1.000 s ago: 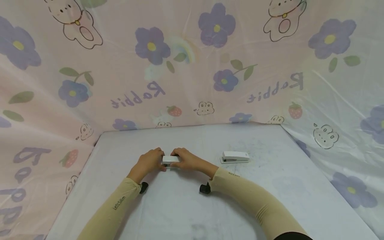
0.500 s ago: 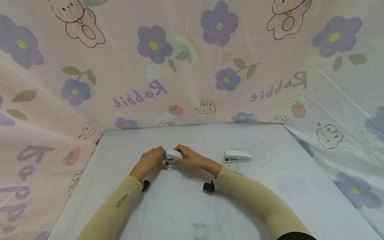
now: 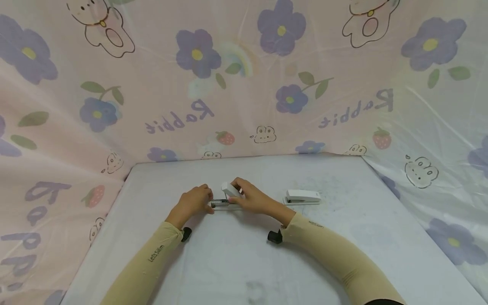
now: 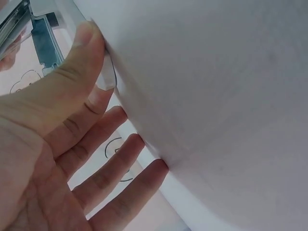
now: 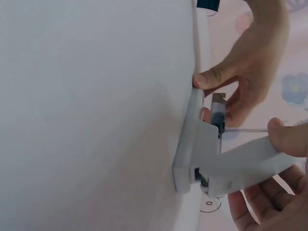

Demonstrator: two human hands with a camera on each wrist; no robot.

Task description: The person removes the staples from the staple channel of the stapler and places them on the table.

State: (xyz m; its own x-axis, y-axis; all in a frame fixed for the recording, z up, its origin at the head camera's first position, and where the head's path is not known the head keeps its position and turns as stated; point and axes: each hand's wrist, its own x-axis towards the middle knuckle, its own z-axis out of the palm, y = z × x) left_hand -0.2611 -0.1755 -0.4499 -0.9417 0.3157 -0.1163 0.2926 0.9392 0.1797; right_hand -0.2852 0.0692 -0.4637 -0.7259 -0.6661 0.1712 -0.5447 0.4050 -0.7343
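the white stapler (image 3: 228,189) sits on the white tabletop (image 3: 236,262), between the two hands and nearer the back edge than the person. its top arm is tilted steeply up off the base, so the metal staple rail (image 3: 220,202) shows, and a thin rod runs between rail and arm (looks springy in the left wrist view). left hand (image 3: 194,202) has thumb and index pinching the front end of the base, other fingertips down by the tabletop. right hand (image 3: 251,198) is grasping the raised arm, thumb on one side. for room: a wide stretch of tabletop in front and more off to the left, patterned curtain (image 3: 244,106) behind the back edge, a second stapler (image 3: 303,196) off right, just beyond the right forearm.
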